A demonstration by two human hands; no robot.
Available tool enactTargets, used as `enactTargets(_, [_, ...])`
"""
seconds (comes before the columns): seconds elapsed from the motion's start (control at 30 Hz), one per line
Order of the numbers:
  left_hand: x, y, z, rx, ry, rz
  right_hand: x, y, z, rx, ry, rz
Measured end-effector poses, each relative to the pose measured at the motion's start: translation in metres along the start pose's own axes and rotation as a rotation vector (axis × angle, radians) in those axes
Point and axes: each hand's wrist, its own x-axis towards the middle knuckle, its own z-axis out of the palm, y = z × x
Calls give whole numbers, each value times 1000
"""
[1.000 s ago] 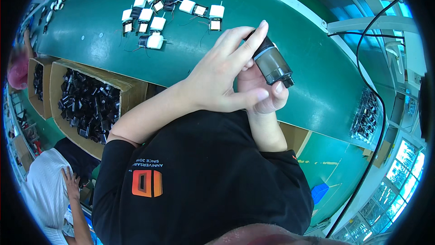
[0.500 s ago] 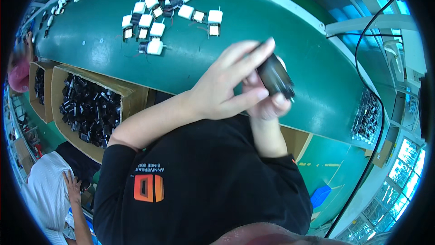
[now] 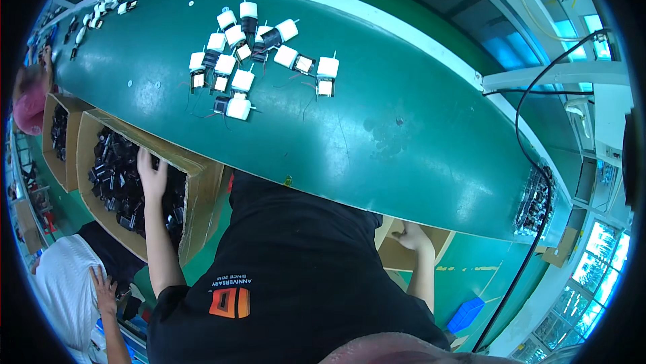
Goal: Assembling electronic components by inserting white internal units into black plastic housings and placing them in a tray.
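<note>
My left hand (image 3: 151, 172) reaches down into a cardboard box (image 3: 197, 174) at my left. It lies on top of the pile of small black parts (image 3: 114, 182) inside, fingers spread. My right hand (image 3: 408, 236) is low at my right side, below the edge of the green conveyor belt (image 3: 417, 135). It sits at the rim of another cardboard box (image 3: 393, 256), with its fingers partly hidden. A cluster of white-and-black parts (image 3: 237, 81) with thin wires lies on the belt ahead of me, away from both hands.
A second box of black parts (image 3: 59, 138) stands further left. A person in white (image 3: 64, 290) crouches at the lower left. More small parts (image 3: 101, 11) lie at the belt's far left end, and a rack of parts (image 3: 535, 202) at its right end. A black cable (image 3: 521, 101) hangs at the right.
Both hands held a black part close in front of me. Now they have dropped apart, the left into the left box and the right to the right box. The part is out of sight.
</note>
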Motion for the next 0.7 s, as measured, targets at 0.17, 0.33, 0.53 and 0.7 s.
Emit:
enactTargets(0.17, [-5,-15,38,-13,-437,-177,36,-183,-128,181,-698,-366])
enactTargets(0.33, [3,34,27,165,-467,-265,234,-283,-205,247,-36,-533])
enactTargets(0.53, [5,54,-14,-116,-655,-292,414,-389,-208,56,527,34])
enactTargets(0.7, [-33,26,-19,-96,-531,-125,451,-397,-192,-80,750,99])
